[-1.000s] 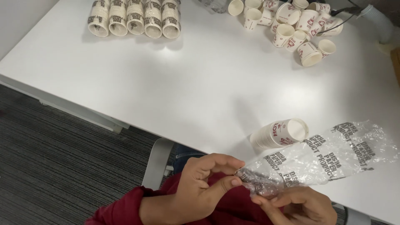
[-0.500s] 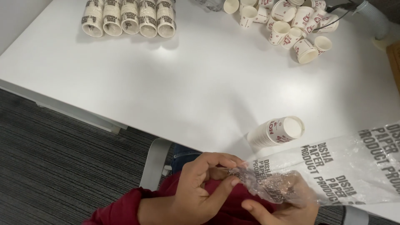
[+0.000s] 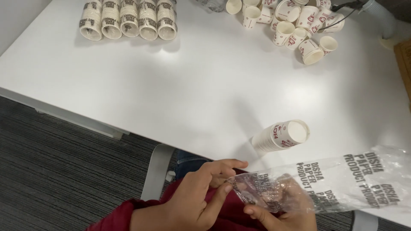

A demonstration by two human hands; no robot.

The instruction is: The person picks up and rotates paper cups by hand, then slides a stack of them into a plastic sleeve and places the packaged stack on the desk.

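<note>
Fingers of the left hand (image 3: 192,199) pinch the mouth of the clear plastic bag (image 3: 325,184) while the right hand (image 3: 282,209) grips it from beneath at the table (image 3: 205,85) edge, so pulling those edges gently apart should open it without tearing.

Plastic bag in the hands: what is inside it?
The clear plastic bag looks flat and empty along its length. At its crumpled end, the right hand shows through it, while the left hand pinches the edge. Whether anything small sits in the crumple cannot be seen.
</note>
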